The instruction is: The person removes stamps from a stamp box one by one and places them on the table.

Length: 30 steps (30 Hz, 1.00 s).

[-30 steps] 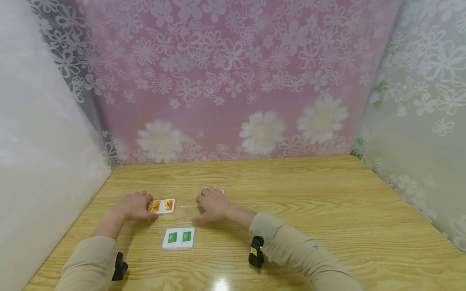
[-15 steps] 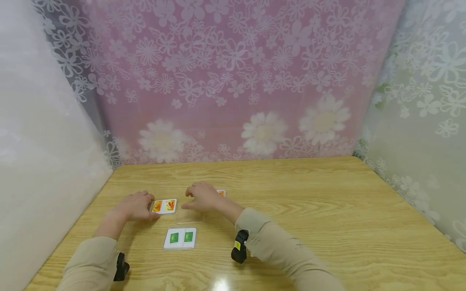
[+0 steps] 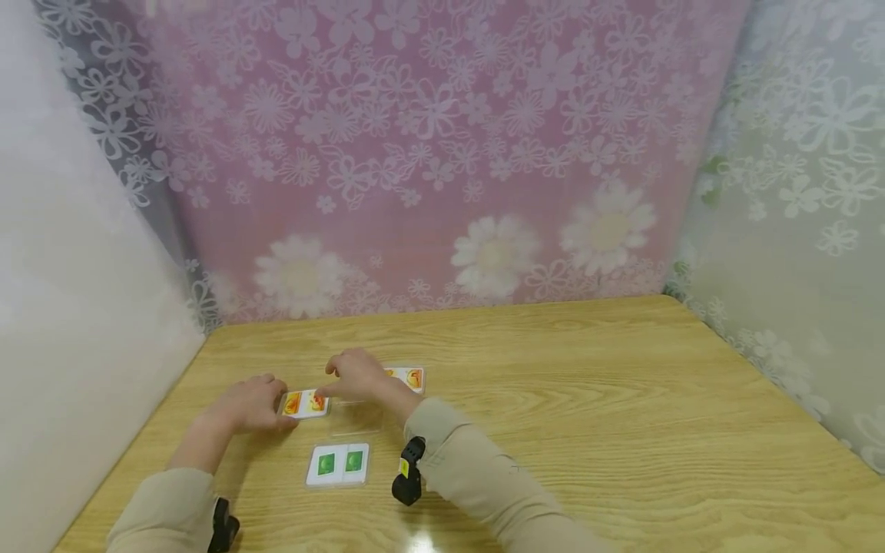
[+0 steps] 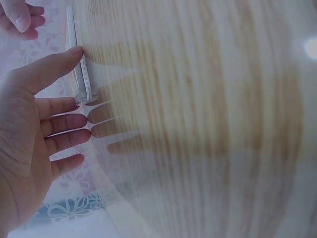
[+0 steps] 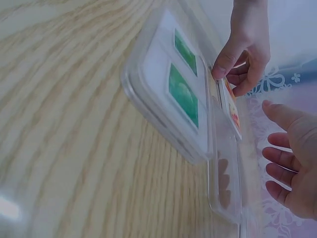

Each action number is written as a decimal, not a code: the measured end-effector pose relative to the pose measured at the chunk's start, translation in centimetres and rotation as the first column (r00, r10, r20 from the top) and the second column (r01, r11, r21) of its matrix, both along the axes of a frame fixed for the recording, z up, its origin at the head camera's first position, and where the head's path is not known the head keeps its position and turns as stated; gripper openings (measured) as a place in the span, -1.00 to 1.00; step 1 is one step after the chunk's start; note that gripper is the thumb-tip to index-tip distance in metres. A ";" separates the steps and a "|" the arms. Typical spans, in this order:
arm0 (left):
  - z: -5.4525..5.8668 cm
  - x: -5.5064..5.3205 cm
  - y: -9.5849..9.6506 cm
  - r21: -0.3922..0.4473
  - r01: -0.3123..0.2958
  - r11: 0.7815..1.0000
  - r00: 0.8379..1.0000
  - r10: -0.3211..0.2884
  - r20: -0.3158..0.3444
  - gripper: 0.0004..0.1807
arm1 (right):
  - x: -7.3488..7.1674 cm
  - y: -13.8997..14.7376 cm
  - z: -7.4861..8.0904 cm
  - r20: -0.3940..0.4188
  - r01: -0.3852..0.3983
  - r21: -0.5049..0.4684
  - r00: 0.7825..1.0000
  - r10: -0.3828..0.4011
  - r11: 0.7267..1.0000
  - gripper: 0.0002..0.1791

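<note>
A small stack of white cards with orange and red pictures (image 3: 306,404) lies at the left of the table. My left hand (image 3: 253,404) holds its left end, thumb at the near edge and fingers at the far side. The left wrist view shows the stack (image 4: 84,82) edge-on, against the thumb. My right hand (image 3: 359,376) reaches in over a clear plastic case (image 5: 225,186), its thumb overlapping the stack's right end in the head view. In the right wrist view the right hand (image 5: 294,163) has loosely spread fingers and stands apart from the cards.
Nearer the body lies a clear case holding white cards with two green pictures (image 3: 337,465). Another white card with orange pictures (image 3: 413,379) lies behind my right wrist, partly covered by it. The wooden table (image 3: 588,430) runs back to a flowered pink curtain (image 3: 387,261).
My right hand has moved left, off the orange-pictured card at the back and over the clear case to the stack. My left hand has stayed at the stack's left end.
</note>
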State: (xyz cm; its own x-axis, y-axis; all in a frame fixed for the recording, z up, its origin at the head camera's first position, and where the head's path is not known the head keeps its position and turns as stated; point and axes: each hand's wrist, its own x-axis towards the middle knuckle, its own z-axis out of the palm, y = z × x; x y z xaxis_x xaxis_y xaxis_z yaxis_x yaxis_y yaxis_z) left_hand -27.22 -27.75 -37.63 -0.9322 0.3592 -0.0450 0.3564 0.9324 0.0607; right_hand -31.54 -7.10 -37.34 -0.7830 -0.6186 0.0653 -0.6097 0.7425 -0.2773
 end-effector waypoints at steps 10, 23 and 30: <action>-0.3 0.6 -0.1 0.015 -0.016 1.000 1.000 0.016 0.013 -0.30 | 0.5 -1.7 -1.1 0.045 0.100 0.085 0.994 -0.104 0.991 -0.45; -0.1 0.6 0.1 0.039 -0.011 0.999 1.000 0.011 -0.013 -0.32 | 0.9 -2.4 -1.5 0.027 0.134 0.144 0.990 -0.139 0.981 -0.51; -0.1 0.4 0.1 0.023 -0.021 1.000 1.000 0.021 0.004 -0.29 | 1.0 -2.5 -1.5 0.038 0.164 0.145 0.985 -0.171 0.976 -0.53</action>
